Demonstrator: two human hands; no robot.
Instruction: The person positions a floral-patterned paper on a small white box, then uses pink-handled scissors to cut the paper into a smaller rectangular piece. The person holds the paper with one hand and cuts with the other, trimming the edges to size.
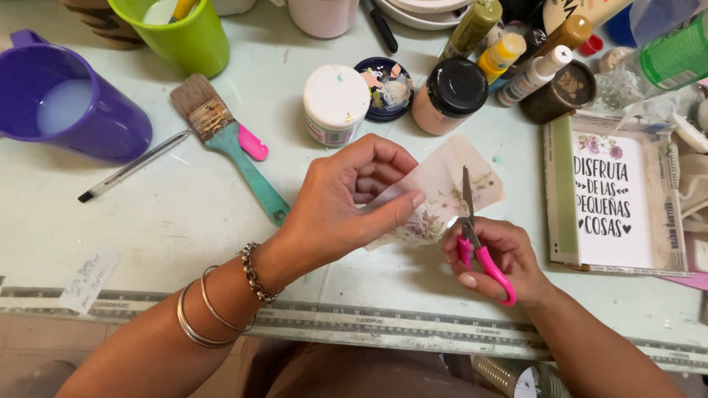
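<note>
The thin floral paper (pixel 450 188) is above the table (pixel 147 228), pinched in the left hand (pixel 346 203); the right hand (pixel 494 258) grips pink-handled scissors (pixel 476 236), blades on the paper.

Left hand (pixel 346 203) pinches a thin, translucent sheet of floral paper (pixel 442 193) above the pale green table (pixel 147 228). Right hand (pixel 495 259) grips small pink-handled scissors (pixel 476 239), blades up and into the paper. Near the left hand: teal-handled paintbrush (pixel 228 140), black pen (pixel 133 166), purple jug (pixel 63 103) of milky liquid, white-lidded jar (pixel 336 103). Framed lettered plaque (pixel 612 195) lies to the right.
</note>
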